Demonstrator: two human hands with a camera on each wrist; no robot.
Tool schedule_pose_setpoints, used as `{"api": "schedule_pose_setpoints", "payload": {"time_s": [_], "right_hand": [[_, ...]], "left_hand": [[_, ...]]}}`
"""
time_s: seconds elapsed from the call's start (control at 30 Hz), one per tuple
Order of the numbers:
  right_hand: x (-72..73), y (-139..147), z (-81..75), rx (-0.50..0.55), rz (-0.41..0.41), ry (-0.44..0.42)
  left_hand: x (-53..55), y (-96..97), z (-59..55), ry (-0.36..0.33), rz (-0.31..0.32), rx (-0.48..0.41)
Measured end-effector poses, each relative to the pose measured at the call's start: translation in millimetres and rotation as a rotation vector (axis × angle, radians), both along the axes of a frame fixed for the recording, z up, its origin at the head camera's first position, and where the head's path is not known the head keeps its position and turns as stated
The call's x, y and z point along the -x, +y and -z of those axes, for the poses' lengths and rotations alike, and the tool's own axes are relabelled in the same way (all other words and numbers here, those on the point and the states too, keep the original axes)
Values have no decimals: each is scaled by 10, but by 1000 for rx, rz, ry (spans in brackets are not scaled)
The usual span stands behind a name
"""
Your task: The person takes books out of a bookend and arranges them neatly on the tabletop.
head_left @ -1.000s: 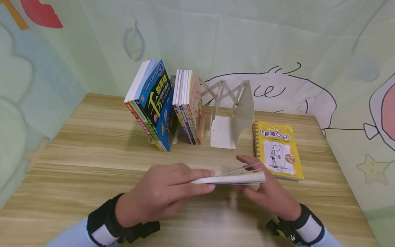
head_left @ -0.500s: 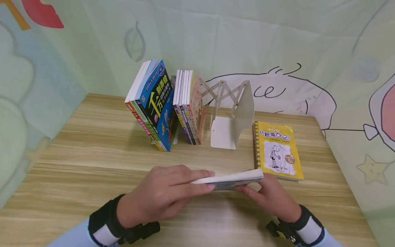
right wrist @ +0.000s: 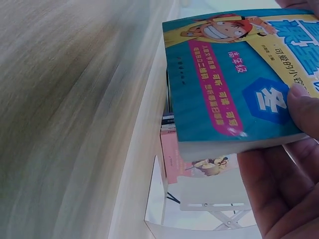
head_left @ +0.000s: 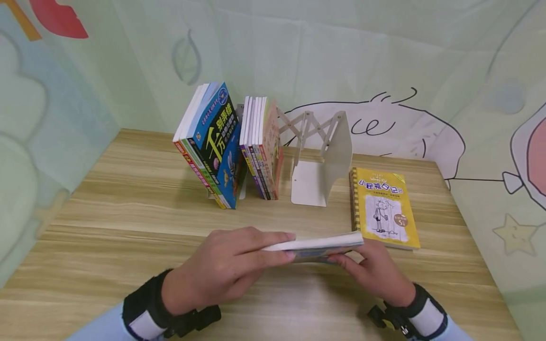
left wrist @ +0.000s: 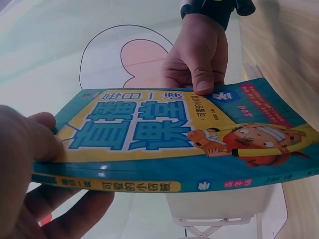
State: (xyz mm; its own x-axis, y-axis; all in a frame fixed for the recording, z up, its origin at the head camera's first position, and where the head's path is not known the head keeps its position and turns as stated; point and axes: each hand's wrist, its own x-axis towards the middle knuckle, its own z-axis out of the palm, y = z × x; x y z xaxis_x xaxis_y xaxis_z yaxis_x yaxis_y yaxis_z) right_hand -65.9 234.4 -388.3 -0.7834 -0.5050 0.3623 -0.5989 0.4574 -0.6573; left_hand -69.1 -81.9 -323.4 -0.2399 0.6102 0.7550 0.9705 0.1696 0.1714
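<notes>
A teal and yellow paperback book (left wrist: 144,124) with a cartoon child on its cover is held between both hands above the table's front half. In the head view mainly its white page edge shows. My left hand (head_left: 230,263) grips one end, fingers on both faces. At the other end my right hand (head_left: 375,272) pinches the book, thumb on the teal cover in the right wrist view and fingers beneath. Just beyond the right hand, a yellow book (head_left: 384,208) with a cartoon figure lies flat.
At the back stands a white expandable bookend rack (head_left: 309,182) with a bare section at its right. Thin upright books (head_left: 258,147) fill its middle section. Larger books (head_left: 213,147) lean at the left. A printed cloth backdrop (head_left: 362,57) rises behind the wooden table (head_left: 128,213).
The right hand has gone from loose fingers at the fanned-out pages to pinching the book's right end. The pages are now closed together. The left hand keeps its hold.
</notes>
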Motion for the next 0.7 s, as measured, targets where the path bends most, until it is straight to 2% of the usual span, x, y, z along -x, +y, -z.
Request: {"api": "schedule_pose_setpoints", "payload": {"time_s": [0.1, 0.23, 0.33, 0.43, 0.53, 0.7], "right_hand": [[7, 19, 17, 46, 3, 35], [13, 71, 17, 101, 30, 49], [19, 130, -13, 111, 74, 40], [23, 205, -53, 118, 136, 29], [28, 290, -91, 148, 201, 28], [35, 429, -102, 297, 287, 50]], "left_hand": [[2, -4, 15, -17, -21, 9], [7, 0, 38, -82, -30, 1], [15, 6, 56, -124, -36, -9], [12, -2, 80, -168, -76, 4], [11, -23, 96, -249, -120, 39], [43, -56, 89, -381, -175, 113]]}}
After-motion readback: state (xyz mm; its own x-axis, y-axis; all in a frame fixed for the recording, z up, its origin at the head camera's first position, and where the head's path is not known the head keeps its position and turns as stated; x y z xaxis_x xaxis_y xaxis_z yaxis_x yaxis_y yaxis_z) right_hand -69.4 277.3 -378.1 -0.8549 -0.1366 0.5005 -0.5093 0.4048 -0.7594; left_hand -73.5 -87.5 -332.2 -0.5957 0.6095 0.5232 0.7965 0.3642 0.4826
